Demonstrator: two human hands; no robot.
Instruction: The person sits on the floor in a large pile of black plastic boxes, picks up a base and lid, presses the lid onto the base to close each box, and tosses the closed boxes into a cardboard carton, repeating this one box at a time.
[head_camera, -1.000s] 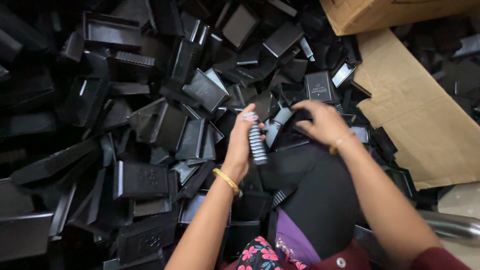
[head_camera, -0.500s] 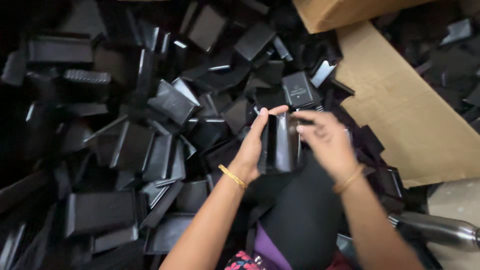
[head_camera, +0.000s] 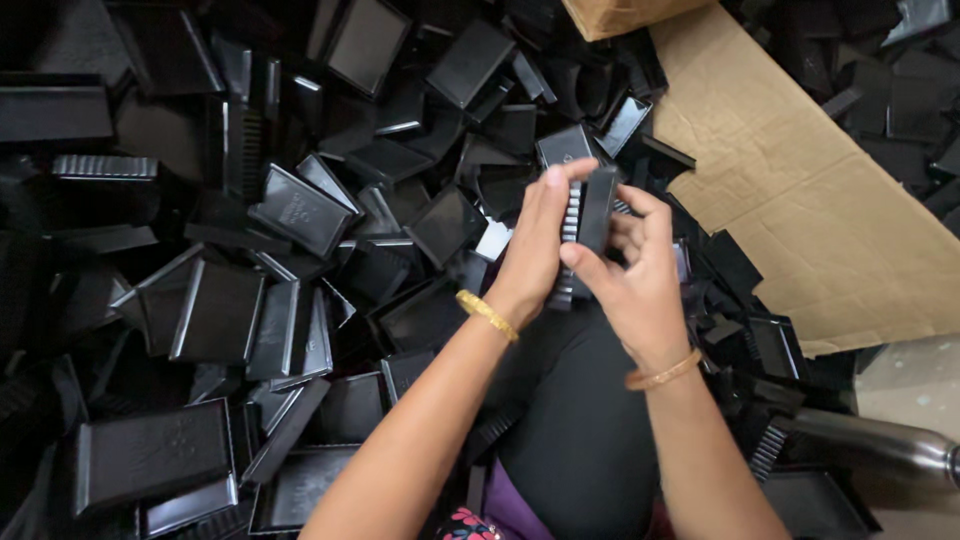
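Observation:
My left hand (head_camera: 532, 250) and my right hand (head_camera: 632, 275) together hold a small stack of black plastic trays (head_camera: 588, 215), upright on edge, above my lap. The left palm presses its left side. The right thumb and fingers clamp its right side and front. Each wrist wears a gold bangle. A large heap of loose black plastic trays (head_camera: 300, 210) spreads all around and beyond the hands.
A flat sheet of brown cardboard (head_camera: 800, 190) lies to the right, with a cardboard box corner (head_camera: 620, 15) at the top. A steel bottle (head_camera: 880, 445) lies at the lower right. My dark-clothed knee (head_camera: 580, 420) sits under the hands.
My right hand came in from the pile with a tray and joined it to the one in my left hand. Both hands now press the stack together, higher in view.

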